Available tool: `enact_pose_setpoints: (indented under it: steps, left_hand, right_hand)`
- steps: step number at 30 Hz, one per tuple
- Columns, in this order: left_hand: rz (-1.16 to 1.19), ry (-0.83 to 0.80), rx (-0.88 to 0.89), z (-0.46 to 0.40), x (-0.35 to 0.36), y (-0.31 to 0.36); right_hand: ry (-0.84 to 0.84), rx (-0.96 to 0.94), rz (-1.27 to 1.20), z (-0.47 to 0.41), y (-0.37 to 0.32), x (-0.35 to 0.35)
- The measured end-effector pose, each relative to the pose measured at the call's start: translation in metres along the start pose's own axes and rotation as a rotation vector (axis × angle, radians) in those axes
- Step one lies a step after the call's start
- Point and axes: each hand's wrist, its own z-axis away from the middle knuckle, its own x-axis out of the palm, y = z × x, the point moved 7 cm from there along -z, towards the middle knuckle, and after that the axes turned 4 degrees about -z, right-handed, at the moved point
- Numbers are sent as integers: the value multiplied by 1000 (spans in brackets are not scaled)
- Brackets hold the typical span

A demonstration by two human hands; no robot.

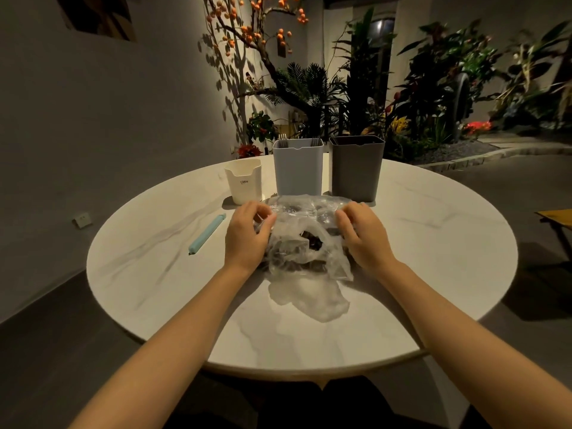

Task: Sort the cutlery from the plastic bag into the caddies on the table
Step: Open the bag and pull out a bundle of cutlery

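Three caddies line the far side of the round table (433, 274): white caddy (243, 184), light grey caddy (297, 168) with fork tines poking out, dark grey caddy (356, 167). Just before them lies the crumpled plastic bag (305, 243), contents dark, unclear. Left hand (246, 235) and right hand (363, 236) pinch its sides, fingers curled. Blue bag clip (206, 234) lies left of it.

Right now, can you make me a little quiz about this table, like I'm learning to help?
1. True or false: both hands grip the plastic bag.
2. Which caddy shows fork tips? A) cream caddy B) light grey caddy C) dark grey caddy
3. What lies on the table beside the left hand?

Key:
1. True; the right hand grips it too.
2. B; forks poke out.
3. A blue clip stick.
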Motion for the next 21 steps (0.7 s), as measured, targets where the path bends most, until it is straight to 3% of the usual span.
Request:
enact_pose_setpoints:
  steps: [3, 5, 7, 10, 13, 16, 21]
  left_hand:
    - [-71, -16, 121, 6, 4, 10]
    - [-142, -15, 213, 9, 6, 19]
    - [-192, 81, 356, 14, 1, 33]
    - [-177, 212, 679, 32, -9, 62]
    - [-251, 107, 911, 44, 2, 78]
    - [-443, 63, 918, 40, 17, 72]
    - [-569, -67, 716, 31, 26, 49]
  right_hand:
    - [-56, -277, -56, 11, -43, 0]
    - [-210, -372, 53, 17, -56, 18]
    - [-229, -415, 187, 20, -54, 30]
    - [-149, -374, 132, 18, -45, 26]
    - [-120, -214, 42, 13, -30, 20]
    - [-102, -60, -62, 12, -22, 17]
    - [24, 12, -24, 7, -16, 6]
